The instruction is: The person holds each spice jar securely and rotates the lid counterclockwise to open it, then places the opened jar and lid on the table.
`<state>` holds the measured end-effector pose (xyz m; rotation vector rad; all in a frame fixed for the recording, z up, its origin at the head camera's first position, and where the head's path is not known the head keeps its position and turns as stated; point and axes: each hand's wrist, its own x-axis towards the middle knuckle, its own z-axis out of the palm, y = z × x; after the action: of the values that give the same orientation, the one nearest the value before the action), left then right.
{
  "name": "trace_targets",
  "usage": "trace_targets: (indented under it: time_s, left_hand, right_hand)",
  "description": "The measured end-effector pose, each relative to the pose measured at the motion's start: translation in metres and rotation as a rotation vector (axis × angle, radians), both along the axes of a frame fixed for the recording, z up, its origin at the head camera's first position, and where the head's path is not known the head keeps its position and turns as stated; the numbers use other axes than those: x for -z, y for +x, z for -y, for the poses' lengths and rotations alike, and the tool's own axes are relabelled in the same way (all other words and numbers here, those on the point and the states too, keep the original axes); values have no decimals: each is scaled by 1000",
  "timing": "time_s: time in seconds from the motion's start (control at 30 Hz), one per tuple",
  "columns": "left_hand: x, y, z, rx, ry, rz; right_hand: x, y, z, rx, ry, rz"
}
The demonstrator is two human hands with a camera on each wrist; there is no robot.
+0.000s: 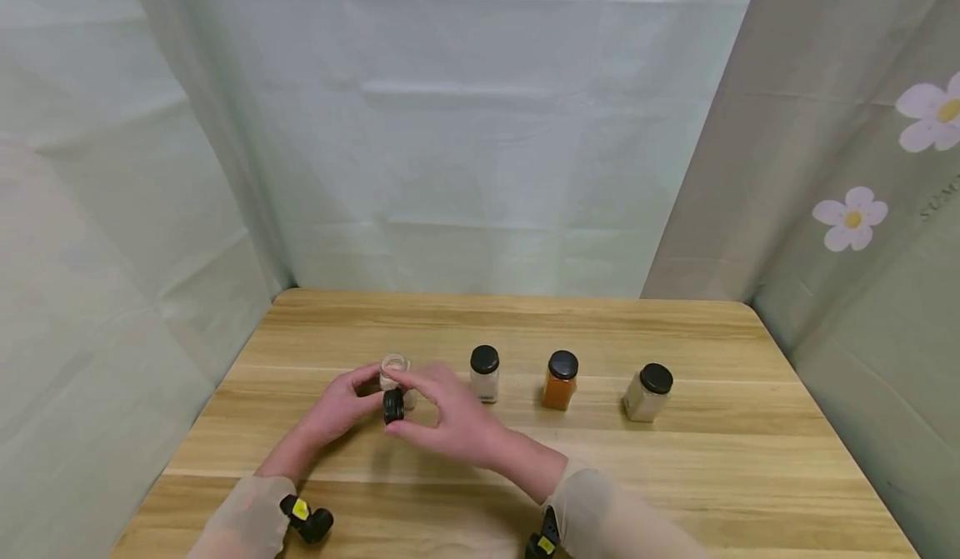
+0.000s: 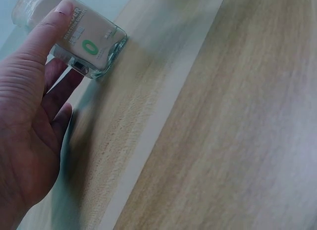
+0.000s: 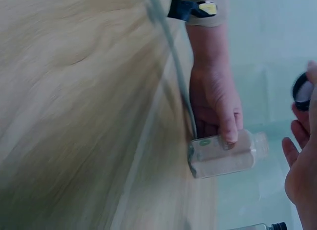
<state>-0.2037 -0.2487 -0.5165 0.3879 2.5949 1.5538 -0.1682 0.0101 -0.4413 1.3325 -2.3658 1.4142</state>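
Observation:
An uncapped glass jar (image 1: 394, 364) of pale powder stands at the left of the row, its open mouth up. My left hand (image 1: 341, 411) grips it by the side. In the left wrist view the jar (image 2: 94, 39) shows a printed label with a green ring, and the thumb lies across it. Just to the right of the jar's mouth, my right hand (image 1: 467, 424) pinches a black screw lid (image 1: 393, 406) between thumb and fingers. In the right wrist view the lid (image 3: 302, 91) is apart from the jar (image 3: 225, 153).
To the right stand three black-capped jars: one with whitish contents (image 1: 485, 376), one with orange powder (image 1: 558, 391) and one with pale beige contents (image 1: 647, 396). They rest on a wooden table (image 1: 712, 476). Hanging cloth (image 1: 465, 167) encloses its back and sides.

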Motion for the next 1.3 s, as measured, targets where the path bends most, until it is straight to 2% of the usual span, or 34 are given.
trace_targets:
  time_s: [0.1, 0.17, 0.3, 0.47, 0.6, 0.9, 1.13, 1.3]
  left_hand:
    - [-1, 0, -1, -5, -8, 17]
    - [0, 0, -1, -5, -22, 19]
    - [1, 0, 0, -7, -24, 15]
    - [1, 0, -1, -17, -22, 10]
    - [0, 1, -2, -27, -43, 14]
    - [-2, 0, -3, -22, -11, 27]
    - [-2, 0, -2, -11, -14, 25]
    - [-2, 0, -2, -9, -6, 31]
  right_hand:
    - [1, 3, -2, -11, 123, 36]
    - [2, 4, -2, -22, 209, 23]
    - [8, 4, 0, -64, 370, -86]
    - [19, 5, 5, -96, 511, -216]
    - [29, 7, 9, -106, 561, -285]
    - [46, 9, 15, -79, 603, -399]
    - [52, 10, 21, -83, 630, -439]
    - [53, 10, 25, -78, 651, -423]
